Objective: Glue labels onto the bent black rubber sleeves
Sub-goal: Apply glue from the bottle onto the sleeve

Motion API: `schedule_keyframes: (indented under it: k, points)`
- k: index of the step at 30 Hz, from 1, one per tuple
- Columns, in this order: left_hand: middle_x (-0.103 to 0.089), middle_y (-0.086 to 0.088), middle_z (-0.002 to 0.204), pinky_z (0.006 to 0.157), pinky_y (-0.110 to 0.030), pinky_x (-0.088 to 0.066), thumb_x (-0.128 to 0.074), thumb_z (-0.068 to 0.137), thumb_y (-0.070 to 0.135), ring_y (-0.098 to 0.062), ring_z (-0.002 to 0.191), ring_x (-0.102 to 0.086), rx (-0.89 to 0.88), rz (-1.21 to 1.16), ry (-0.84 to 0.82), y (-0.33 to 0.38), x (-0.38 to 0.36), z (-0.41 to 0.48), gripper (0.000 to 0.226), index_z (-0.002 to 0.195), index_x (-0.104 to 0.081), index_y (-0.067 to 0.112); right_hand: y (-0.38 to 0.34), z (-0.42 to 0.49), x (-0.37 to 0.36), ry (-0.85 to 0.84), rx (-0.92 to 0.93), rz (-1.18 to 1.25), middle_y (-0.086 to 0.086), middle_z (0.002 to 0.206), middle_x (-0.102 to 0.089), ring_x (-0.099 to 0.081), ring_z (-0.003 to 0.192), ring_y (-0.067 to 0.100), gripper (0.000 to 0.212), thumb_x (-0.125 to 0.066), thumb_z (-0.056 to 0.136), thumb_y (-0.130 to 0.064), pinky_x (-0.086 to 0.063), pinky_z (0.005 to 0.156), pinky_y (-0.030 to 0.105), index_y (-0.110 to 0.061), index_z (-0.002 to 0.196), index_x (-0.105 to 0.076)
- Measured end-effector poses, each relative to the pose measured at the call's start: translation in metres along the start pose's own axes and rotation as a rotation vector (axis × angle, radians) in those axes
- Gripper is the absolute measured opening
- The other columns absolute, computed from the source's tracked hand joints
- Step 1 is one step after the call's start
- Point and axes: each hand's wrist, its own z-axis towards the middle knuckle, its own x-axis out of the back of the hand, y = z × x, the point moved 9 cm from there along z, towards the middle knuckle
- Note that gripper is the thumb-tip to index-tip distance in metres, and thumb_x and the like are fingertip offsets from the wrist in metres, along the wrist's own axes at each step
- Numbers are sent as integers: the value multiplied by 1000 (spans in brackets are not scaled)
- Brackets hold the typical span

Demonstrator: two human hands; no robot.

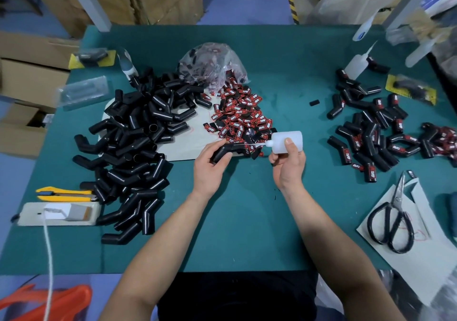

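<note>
Left hand [210, 166] fingers wrapped round 1 bent sleeve [223, 152], held level so its end meets the nozzle. Right hand [288, 166] fingers grip glue bottle [289, 140] sideways, tip at sleeve end, probably on a label [247, 149]. Label pile [238, 116] just beyond the fingers, for quick reach

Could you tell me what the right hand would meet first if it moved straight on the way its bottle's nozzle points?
Probably the sleeve held in the left hand: the nozzle of the bottle points left at it, nearly touching, though depth is unclear.
</note>
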Motion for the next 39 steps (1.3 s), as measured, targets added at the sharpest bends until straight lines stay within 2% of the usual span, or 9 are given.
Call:
schedule_keyframes:
  k: [5, 9, 12, 15, 20, 24, 28, 34, 39]
  points:
    - [-71, 18, 121, 101, -20, -50, -76, 85, 37, -7, 116, -66, 0, 22, 15, 2, 1, 0, 34, 114, -72, 55, 0, 0, 1, 2, -8, -21, 5, 72, -61, -43, 47, 15, 22, -62, 86, -26, -34, 46, 24, -9, 98, -55]
    - [-71, 15, 119, 100, -28, -54, -77, 87, 28, -16, 111, -70, 18, -3, 12, 2, 2, -1, 37, 114, -72, 53, -1, 0, 2, -8, -10, -13, 7, 74, -60, -41, 47, 15, 21, -60, 86, -26, -33, 45, 24, -8, 97, -55]
    - [-69, 7, 116, 74, -29, -61, -75, 91, 9, -22, 76, -74, 66, -59, -13, -1, -1, -2, 42, 112, -75, 45, 1, 1, 4, -5, -26, -7, 11, 79, -58, -40, 49, 15, 27, -59, 84, -26, -31, 43, 24, -4, 100, -54]
    - [-66, 10, 117, 59, -26, -57, -75, 90, 12, -20, 56, -68, 2, -20, -107, 10, -9, -9, 39, 113, -74, 44, 2, -1, 2, -6, -40, 10, 11, 76, -60, -39, 45, 15, 29, -58, 83, -28, -31, 42, 23, -3, 97, -56]
    - [-64, 13, 116, 67, -28, -59, -72, 94, 7, -20, 70, -73, 17, 68, -109, 17, -9, -20, 39, 119, -69, 37, -1, -12, 6, 33, -46, -10, 5, 69, -59, -36, 43, 15, 22, -56, 86, -31, -28, 43, 24, -10, 89, -57]
    - [-64, 21, 115, 90, -38, -57, -69, 84, 30, -15, 97, -70, 33, 224, -169, 8, 2, -61, 40, 115, -64, 55, 12, -55, 42, 80, -85, -33, 5, 67, -57, -37, 44, 17, 20, -57, 88, -32, -30, 44, 26, -12, 88, -55]
    - [-74, 5, 101, 91, -49, -59, -73, 83, 19, -23, 82, -73, 242, 138, -125, -15, 1, -62, 35, 107, -64, 43, 17, -60, 39, 66, -45, -14, 13, 79, -59, -45, 52, 20, 25, -59, 89, -29, -35, 47, 27, -6, 99, -55]
    - [-75, 21, 98, 89, -22, -54, -76, 89, 9, -3, 93, -71, 168, 55, 29, -5, -6, 11, 36, 106, -67, 39, -11, 4, 0, 86, 153, -72, 11, 81, -64, -54, 57, 21, 23, -61, 90, -26, -42, 49, 30, -7, 101, -57]
    - [-78, 12, 104, 89, -27, -58, -76, 89, 7, -14, 96, -73, 165, 7, -11, -15, -5, 14, 37, 109, -73, 38, -13, 16, 1, 37, 178, -112, 3, 72, -66, -53, 54, 18, 28, -67, 83, -35, -39, 45, 26, -11, 94, -58]
